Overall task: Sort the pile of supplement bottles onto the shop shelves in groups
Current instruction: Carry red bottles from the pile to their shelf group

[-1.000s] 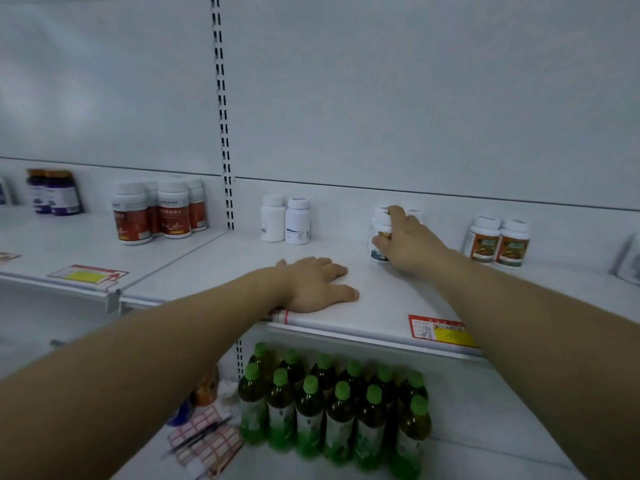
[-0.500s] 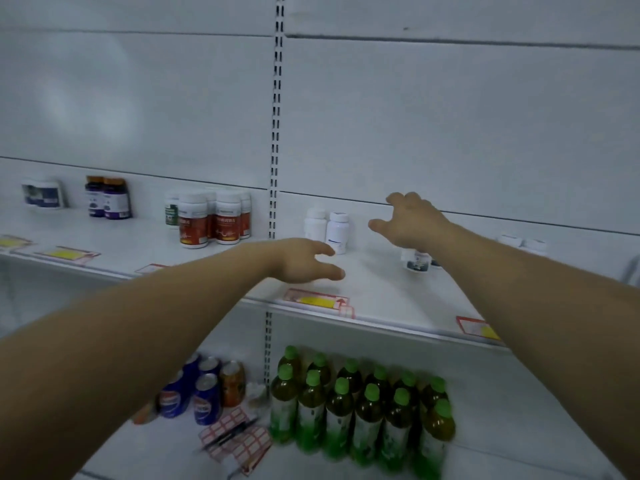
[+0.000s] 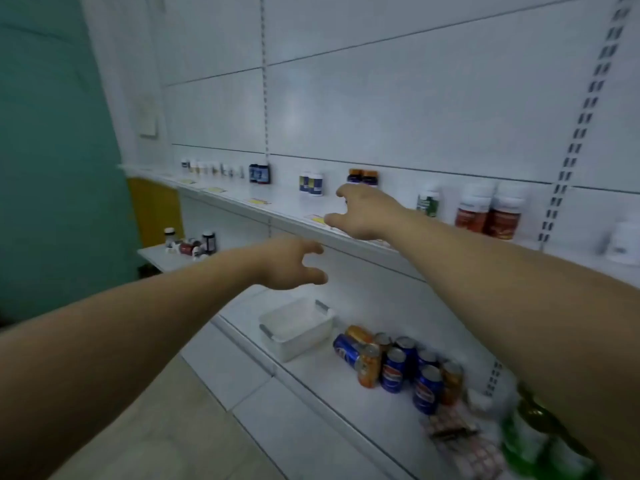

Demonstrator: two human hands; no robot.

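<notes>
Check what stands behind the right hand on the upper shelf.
Two dark bottles with orange caps stand side by side behind the right hand. Only their caps and upper bodies show; the hand covers their lower parts.

The right hand (image 3: pixel 367 213) is lifted off the bottle gripped earlier and held empty. The left hand (image 3: pixel 291 263) is raised from the shelf (image 3: pixel 284 204). Both are swung toward ten o'clock.

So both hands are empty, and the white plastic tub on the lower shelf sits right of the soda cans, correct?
No. The head view shows the white plastic tub on the lower shelf left of the blue and orange soda cans, not right. The left hand and right hand are indeed empty.
</notes>
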